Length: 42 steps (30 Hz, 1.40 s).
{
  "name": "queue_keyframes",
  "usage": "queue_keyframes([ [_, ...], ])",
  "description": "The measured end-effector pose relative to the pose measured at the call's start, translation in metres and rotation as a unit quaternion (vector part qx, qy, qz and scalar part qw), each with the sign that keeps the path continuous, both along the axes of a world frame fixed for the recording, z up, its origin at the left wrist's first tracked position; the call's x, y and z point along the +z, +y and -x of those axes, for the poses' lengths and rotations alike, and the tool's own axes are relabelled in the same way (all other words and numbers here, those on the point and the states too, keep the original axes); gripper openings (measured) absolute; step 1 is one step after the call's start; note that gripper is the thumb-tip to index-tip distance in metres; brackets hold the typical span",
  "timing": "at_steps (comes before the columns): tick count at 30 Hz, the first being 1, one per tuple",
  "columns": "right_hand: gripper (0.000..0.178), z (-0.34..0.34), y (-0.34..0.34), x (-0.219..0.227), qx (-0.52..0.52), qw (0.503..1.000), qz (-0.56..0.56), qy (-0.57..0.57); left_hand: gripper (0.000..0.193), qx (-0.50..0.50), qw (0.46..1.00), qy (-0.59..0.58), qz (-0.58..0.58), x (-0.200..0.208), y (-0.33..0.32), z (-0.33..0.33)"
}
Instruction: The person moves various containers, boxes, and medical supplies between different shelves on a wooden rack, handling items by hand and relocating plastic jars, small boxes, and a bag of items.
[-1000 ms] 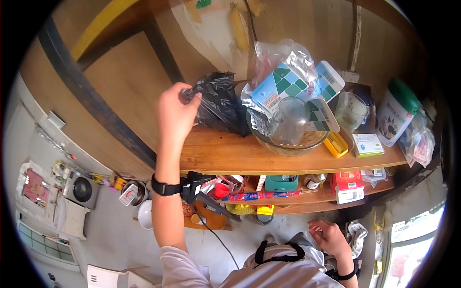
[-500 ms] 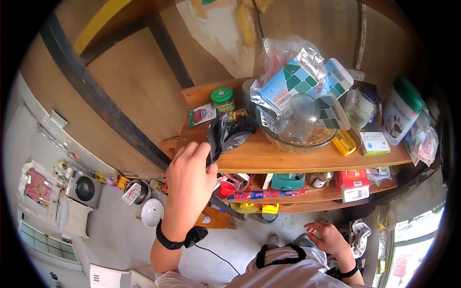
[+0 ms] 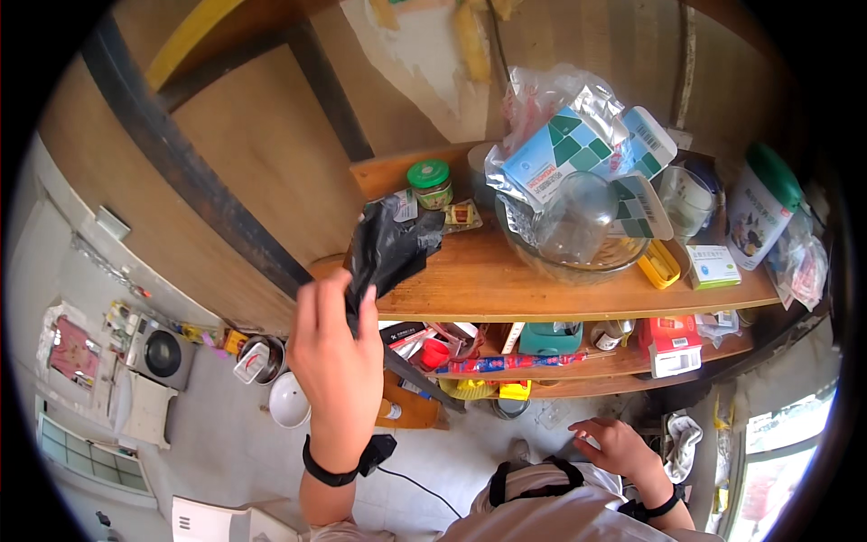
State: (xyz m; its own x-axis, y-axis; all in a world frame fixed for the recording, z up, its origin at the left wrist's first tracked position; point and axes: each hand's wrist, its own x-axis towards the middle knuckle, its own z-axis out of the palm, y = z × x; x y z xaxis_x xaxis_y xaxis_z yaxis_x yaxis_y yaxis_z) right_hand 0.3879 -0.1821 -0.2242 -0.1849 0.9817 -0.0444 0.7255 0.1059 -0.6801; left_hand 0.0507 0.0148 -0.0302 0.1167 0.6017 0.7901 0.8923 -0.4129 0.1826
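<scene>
My left hand is closed on the lower end of a crumpled black plastic bag, fingers and thumb pinching it at the left end of the wooden shelf. Just behind the bag stand a small jar with a green lid and a little packet. My right hand hangs low in front of my body, fingers loosely bent and apart, holding nothing. To the bag's right is a glass bowl, with a clear plastic container and a blue and green box piled in it.
A yellow case, a white and green box, a glass cup and a tub with a green lid fill the shelf's right side. Lower shelves hold a red box and a teal item. A dark metal post slants at left.
My left hand has drawn the black bag leftward along the shelf, away from the bowl. The small packet behind it is now more exposed. My right hand stays low.
</scene>
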Motion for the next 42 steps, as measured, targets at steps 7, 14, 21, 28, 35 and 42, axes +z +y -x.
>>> queue_keyframes([
  [7, 0.028, 0.001, -0.001, -0.009, 0.009, 1.0, -0.001, -0.017, 0.034, 0.05, 0.995, 0.006, -0.085, -0.003, 0.031, -0.008],
  [14, 0.026, -0.001, -0.002, -0.012, 0.009, 1.0, -0.018, -0.004, 0.019, -0.01, 0.991, -0.039, -0.127, -0.009, 0.055, -0.006],
  [21, 0.023, -0.001, -0.004, -0.022, 0.005, 1.0, -0.028, 0.007, 0.024, -0.028, 0.989, -0.115, -0.091, -0.008, 0.049, -0.01],
  [28, 0.023, 0.004, 0.0, -0.02, 0.021, 0.999, -0.035, -0.012, 0.02, 0.015, 0.984, 0.178, -0.007, -0.027, 0.056, -0.019],
  [35, 0.021, 0.003, 0.0, -0.019, 0.016, 1.0, -0.024, -0.007, 0.014, -0.094, 0.984, 0.097, 0.12, -0.021, 0.074, -0.03],
  [42, 0.021, -0.002, -0.002, -0.017, 0.002, 1.0, -0.001, -0.009, 0.027, -0.154, 0.966, 0.033, 0.203, -0.022, 0.076, -0.026],
])
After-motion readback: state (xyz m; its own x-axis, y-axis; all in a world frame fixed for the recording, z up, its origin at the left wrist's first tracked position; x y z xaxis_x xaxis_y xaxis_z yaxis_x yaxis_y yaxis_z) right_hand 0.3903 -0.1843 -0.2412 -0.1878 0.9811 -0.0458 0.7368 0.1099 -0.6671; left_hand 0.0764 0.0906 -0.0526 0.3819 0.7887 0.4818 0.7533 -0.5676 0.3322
